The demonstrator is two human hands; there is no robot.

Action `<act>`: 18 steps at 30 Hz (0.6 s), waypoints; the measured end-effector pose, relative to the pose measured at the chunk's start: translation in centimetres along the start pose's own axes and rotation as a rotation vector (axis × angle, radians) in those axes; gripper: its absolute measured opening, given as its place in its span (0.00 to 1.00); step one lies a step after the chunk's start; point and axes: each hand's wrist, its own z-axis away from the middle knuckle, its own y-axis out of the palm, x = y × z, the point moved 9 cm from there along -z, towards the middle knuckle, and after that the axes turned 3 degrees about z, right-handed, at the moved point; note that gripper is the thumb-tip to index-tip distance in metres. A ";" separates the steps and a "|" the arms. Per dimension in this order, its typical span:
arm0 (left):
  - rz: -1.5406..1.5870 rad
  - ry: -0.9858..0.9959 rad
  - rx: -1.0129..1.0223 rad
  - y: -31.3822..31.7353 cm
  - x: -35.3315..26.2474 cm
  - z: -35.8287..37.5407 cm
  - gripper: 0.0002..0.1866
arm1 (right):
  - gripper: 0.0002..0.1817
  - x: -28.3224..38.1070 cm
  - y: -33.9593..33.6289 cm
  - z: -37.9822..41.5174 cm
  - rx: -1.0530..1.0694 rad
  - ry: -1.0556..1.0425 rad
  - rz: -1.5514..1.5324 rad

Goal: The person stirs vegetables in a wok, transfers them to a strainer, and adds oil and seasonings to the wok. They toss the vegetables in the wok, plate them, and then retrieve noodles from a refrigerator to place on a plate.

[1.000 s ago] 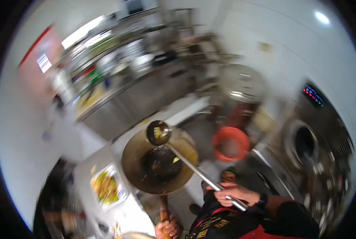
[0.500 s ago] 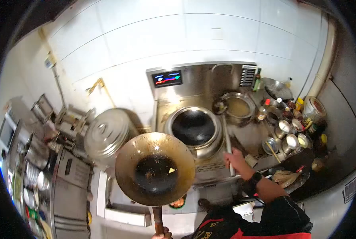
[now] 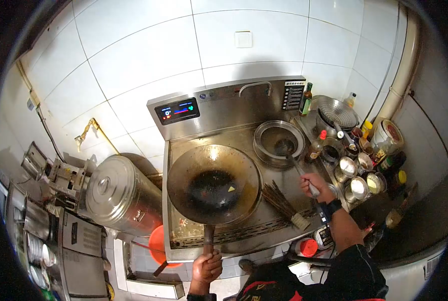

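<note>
My left hand (image 3: 207,267) is wrapped round the wooden handle of a wok (image 3: 184,203). The wok sits over the burner at the left of the stove, its inside dark and oily, with a small yellow bit (image 3: 231,189) on the bottom. In my right hand (image 3: 318,187) is the handle of a ladle (image 3: 284,146). The ladle's bowl dips into a round metal pot (image 3: 258,147) at the back of the stove. A bamboo brush (image 3: 282,202) lies on the stovetop between wok and right hand.
Seasoning tubs (image 3: 358,187) and a sauce bottle (image 3: 316,145) crowd the right side. A metal strainer (image 3: 342,111) stands behind them. At left are a large lidded pot (image 3: 114,188) and an orange bucket (image 3: 157,243). A tap (image 3: 256,85) arches over the stove's back panel.
The wok has gone from being held up in front of the stove to sitting over the burner. The ladle's bowl has moved into the round pot. My view has shifted closer to the stove.
</note>
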 end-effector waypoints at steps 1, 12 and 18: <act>0.007 0.005 -0.048 -1.5 -0.6 -0.8 0.07 | 0.07 0.1 1.4 0.8 0.130 0.032 -0.253; -0.582 0.036 -0.348 -6.1 -2.2 2.3 0.14 | 0.13 2.3 12.8 15.3 0.332 0.043 -0.624; -0.743 0.543 -0.852 -15.7 -11.2 23.8 0.20 | 0.16 -2.6 18.0 15.8 0.475 0.319 -0.877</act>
